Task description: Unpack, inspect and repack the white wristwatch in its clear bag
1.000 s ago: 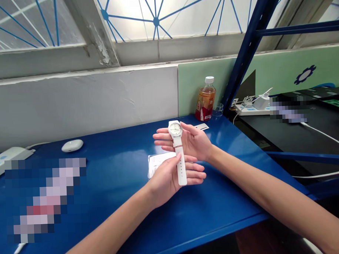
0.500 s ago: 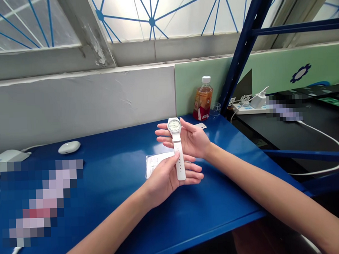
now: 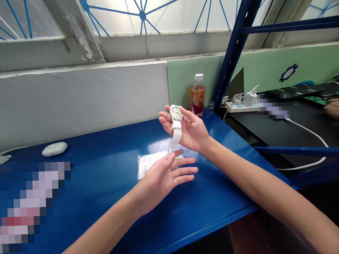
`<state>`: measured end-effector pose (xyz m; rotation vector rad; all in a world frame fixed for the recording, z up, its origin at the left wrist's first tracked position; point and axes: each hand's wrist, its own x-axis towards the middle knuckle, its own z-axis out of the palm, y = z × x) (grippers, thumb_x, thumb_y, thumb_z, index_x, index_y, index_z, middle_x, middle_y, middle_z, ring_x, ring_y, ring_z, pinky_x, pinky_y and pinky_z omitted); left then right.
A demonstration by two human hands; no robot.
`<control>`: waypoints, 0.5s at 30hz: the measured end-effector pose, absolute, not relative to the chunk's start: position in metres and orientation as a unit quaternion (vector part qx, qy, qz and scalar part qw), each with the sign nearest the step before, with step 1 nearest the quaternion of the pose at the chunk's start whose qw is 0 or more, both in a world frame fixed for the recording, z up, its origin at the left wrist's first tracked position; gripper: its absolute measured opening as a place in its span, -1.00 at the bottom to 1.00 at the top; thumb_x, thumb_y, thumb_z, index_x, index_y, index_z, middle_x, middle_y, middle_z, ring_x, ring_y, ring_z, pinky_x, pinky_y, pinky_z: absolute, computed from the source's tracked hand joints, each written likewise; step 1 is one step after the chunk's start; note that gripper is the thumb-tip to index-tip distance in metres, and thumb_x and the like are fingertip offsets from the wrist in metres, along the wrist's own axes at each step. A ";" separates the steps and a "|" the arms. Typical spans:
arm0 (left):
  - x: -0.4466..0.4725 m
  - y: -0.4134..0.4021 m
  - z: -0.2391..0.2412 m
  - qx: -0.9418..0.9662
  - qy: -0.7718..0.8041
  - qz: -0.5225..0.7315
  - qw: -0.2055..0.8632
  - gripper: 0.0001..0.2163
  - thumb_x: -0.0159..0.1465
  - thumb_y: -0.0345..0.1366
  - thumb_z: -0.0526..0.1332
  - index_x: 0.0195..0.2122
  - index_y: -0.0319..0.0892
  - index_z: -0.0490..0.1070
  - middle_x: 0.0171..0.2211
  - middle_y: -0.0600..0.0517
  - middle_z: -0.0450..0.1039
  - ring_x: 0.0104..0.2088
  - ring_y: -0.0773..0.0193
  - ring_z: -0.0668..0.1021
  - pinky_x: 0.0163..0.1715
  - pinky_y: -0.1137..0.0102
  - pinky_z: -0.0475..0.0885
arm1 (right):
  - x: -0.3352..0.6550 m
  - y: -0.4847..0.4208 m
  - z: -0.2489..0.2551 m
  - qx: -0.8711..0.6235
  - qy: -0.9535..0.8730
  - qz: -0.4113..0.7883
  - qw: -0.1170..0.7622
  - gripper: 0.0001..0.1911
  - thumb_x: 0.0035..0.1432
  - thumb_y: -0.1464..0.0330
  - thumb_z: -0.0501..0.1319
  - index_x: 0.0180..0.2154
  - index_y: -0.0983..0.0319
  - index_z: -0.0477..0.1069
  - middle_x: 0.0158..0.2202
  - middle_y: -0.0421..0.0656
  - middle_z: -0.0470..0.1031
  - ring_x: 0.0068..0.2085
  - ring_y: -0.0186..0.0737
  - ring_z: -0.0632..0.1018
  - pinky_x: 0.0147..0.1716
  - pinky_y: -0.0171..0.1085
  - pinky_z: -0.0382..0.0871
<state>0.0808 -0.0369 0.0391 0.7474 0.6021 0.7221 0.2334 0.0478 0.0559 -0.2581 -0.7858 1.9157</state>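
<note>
Watch (image 3: pixel 176 112) is clamped between thumb and fingers of the upturned right hand (image 3: pixel 192 133), its strap (image 3: pixel 176 134) hanging towards half past six; below, the left hand (image 3: pixel 158 179) is held apart, palm inward, fingers spread; on the packet (image 3: pixel 151 160) at seven o'clock, label print cannot be read

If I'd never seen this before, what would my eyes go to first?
Probably the white watch, held in the right hand near the middle of the picture. Next, maybe the left hand, spread open lower down over the shiny blue table. Then perhaps the orange-and-red bottle, standing at the back beside the dark blue post.
</note>
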 end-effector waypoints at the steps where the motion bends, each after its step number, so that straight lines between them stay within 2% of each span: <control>1: 0.081 -0.036 0.039 0.359 0.285 0.355 0.815 -0.45 0.28 -0.05 0.31 0.18 -0.27 0.29 0.10 -0.31 0.46 0.06 -0.10 0.55 0.07 0.10 0.41 | 0.232 0.045 0.057 -0.110 -0.348 0.790 0.493 -0.57 0.41 0.25 -0.18 -0.10 0.21 0.42 -0.16 -0.12 0.60 -0.04 -0.23 0.58 0.17 -0.12 0.29; 4: 0.081 -0.034 0.042 0.399 0.288 0.385 0.781 -0.54 0.34 -0.08 0.26 0.19 -0.18 0.30 0.19 -0.22 0.38 0.18 -0.10 0.45 0.14 0.08 0.34 | 0.230 0.041 0.057 -0.113 -0.440 0.747 0.485 -0.58 0.40 0.22 -0.11 -0.16 0.21 0.48 -0.17 -0.11 0.60 0.01 -0.18 0.56 0.18 -0.09 0.26; 7: 0.081 -0.032 0.046 0.453 0.306 0.409 0.731 -0.59 0.38 -0.17 0.23 0.22 -0.09 0.29 0.25 -0.12 0.32 0.24 -0.05 0.39 0.17 0.12 0.32 | 0.231 0.043 0.050 -0.157 -0.557 0.639 0.507 -0.63 0.33 0.19 0.03 -0.21 0.21 0.56 0.06 -0.11 0.52 0.05 -0.11 0.51 0.12 -0.12 0.30; 9: 0.080 -0.030 0.047 0.476 0.321 0.419 0.704 -0.59 0.37 -0.17 0.25 0.21 -0.09 0.31 0.24 -0.11 0.34 0.21 -0.04 0.42 0.14 0.15 0.36 | 0.233 0.045 0.044 -0.195 -0.614 0.577 0.502 -0.67 0.28 0.18 0.12 -0.20 0.20 0.59 0.22 -0.14 0.39 -0.02 -0.12 0.52 0.01 -0.14 0.37; 12: 0.081 -0.030 0.045 0.491 0.343 0.411 0.687 -0.64 0.35 -0.18 0.27 0.12 -0.16 0.39 0.06 -0.14 0.50 0.05 0.01 0.56 0.03 0.20 0.45 | 0.233 0.045 0.037 -0.212 -0.637 0.574 0.469 -0.65 0.28 0.16 0.13 -0.10 0.18 0.58 0.25 -0.14 0.36 -0.17 -0.18 0.55 -0.13 -0.16 0.43; 15: 0.082 -0.032 0.041 0.490 0.356 0.406 0.684 -0.71 0.31 -0.19 0.31 -0.02 -0.23 0.46 -0.18 -0.10 0.58 -0.19 0.10 0.65 -0.12 0.26 0.52 | 0.229 0.042 0.035 -0.206 -0.606 0.629 0.440 -0.64 0.26 0.18 0.15 -0.05 0.19 0.55 0.13 -0.09 0.49 -0.07 -0.08 0.57 -0.05 -0.12 0.42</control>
